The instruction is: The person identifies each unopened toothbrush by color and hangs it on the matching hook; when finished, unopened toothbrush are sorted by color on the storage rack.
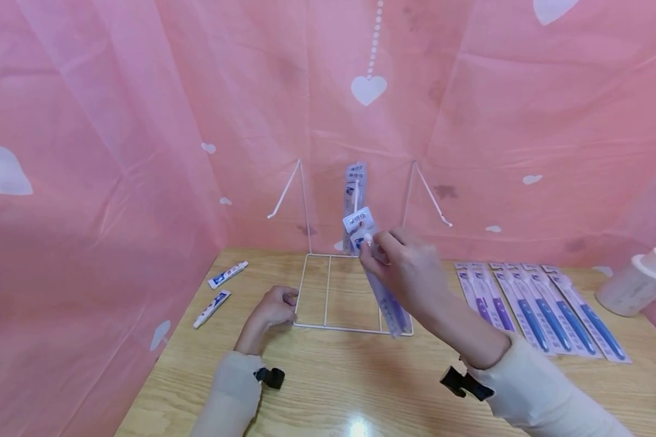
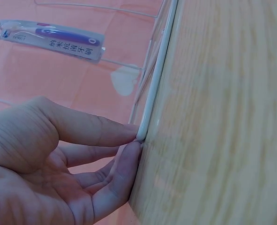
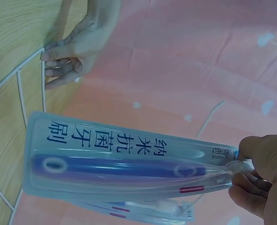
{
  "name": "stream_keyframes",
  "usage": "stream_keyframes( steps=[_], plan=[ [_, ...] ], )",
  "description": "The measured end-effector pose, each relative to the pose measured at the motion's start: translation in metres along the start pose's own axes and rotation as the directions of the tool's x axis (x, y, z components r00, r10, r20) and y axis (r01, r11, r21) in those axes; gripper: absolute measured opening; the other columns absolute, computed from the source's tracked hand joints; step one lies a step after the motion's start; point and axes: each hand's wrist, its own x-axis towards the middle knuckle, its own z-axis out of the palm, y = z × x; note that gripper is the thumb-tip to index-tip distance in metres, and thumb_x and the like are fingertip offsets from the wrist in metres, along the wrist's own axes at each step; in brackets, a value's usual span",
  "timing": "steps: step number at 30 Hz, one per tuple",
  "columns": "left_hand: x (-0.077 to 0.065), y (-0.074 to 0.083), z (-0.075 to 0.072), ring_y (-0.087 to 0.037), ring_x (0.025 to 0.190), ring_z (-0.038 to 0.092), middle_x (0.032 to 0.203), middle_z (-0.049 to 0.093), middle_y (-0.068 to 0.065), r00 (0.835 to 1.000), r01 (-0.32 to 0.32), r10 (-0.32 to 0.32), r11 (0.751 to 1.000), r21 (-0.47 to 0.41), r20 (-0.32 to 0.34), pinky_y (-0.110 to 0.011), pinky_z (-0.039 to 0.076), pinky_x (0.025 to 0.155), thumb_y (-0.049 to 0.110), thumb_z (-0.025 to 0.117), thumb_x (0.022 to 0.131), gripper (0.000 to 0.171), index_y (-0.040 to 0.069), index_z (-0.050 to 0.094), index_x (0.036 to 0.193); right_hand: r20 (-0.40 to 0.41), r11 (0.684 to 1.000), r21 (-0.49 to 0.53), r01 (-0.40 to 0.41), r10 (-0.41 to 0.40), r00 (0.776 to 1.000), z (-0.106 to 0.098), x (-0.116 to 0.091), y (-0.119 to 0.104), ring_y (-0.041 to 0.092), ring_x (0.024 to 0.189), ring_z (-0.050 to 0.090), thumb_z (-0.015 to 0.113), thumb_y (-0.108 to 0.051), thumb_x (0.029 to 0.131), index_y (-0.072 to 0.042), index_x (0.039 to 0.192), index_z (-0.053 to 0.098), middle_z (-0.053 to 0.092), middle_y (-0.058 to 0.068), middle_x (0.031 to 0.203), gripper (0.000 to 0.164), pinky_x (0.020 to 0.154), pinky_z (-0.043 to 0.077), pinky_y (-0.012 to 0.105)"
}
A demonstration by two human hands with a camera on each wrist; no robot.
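My right hand [image 1: 415, 273] pinches a packaged purple toothbrush [image 3: 115, 164] near its upper end, between thumb and fingers. The pack tilts in front of the middle arm of a white wire rack [image 1: 354, 329], its printed top overlapping the arm's tip in the head view. Behind it, other packaged toothbrushes [image 1: 356, 173] hang on that middle arm. My left hand [image 1: 276, 306] holds the left front corner of the rack's base, thumb and forefinger [image 2: 101, 129] pinching the wire at the table. The rack's left hook arm [image 1: 284, 189] and right hook arm [image 1: 433, 195] carry nothing.
Two small toothpaste tubes [image 1: 228, 275] lie left of the rack on the wooden table [image 1: 306, 382]. Several packaged toothbrushes, purple [image 1: 483, 297] and blue [image 1: 557, 309], lie in a row at the right. Beyond them is a white container [image 1: 636, 282]. Pink cloth [image 1: 262, 91] hangs behind.
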Motion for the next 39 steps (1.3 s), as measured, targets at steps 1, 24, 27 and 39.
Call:
stream_keyframes(
  steps=[1,24,27,39],
  plan=[
    [0.000,0.000,0.000,-0.022,0.080,0.056,0.094,0.056,-0.012,1.000,0.002,-0.002,1.000,0.005,0.000,-0.027,0.052,0.059,-0.018,0.067,0.064,0.068,-0.010,0.056,0.131,0.005,1.000,-0.004,-0.003,0.003,1.000,0.002,0.000,0.001,0.010,0.047,0.042,0.070,-0.006,0.079,-0.007,0.068,0.054,0.043,-0.001,0.062,0.019,0.036,0.037,0.026],
    [0.003,0.001,0.000,-0.024,0.081,0.059,0.098,0.058,-0.015,0.999,0.033,-0.032,0.999,-0.042,0.012,-0.028,0.055,0.059,-0.020,0.065,0.063,0.067,-0.008,0.058,0.129,0.258,0.943,-0.049,-0.331,0.332,0.907,0.048,0.023,0.033,0.019,0.052,0.048,0.074,-0.016,0.084,-0.003,0.076,0.057,0.052,0.005,0.061,0.023,0.043,0.038,0.034],
    [0.003,0.000,0.000,-0.024,0.081,0.059,0.099,0.057,-0.015,0.999,0.037,-0.037,0.998,-0.052,0.016,-0.029,0.055,0.059,-0.020,0.066,0.064,0.067,-0.007,0.058,0.130,0.256,0.929,-0.059,-0.365,0.368,0.894,0.056,0.028,0.037,0.019,0.051,0.049,0.071,-0.014,0.086,0.000,0.077,0.058,0.054,0.006,0.061,0.021,0.042,0.039,0.033],
    [0.004,-0.002,-0.001,-0.025,0.085,0.057,0.098,0.057,-0.014,0.999,0.040,-0.039,0.999,-0.033,0.018,-0.029,0.056,0.062,-0.019,0.067,0.064,0.066,-0.007,0.059,0.129,0.312,0.842,-0.126,-0.525,0.536,0.785,0.078,0.048,0.055,0.025,0.056,0.055,0.065,-0.016,0.086,-0.003,0.073,0.059,0.061,0.010,0.064,0.019,0.046,0.042,0.037]
  ],
)
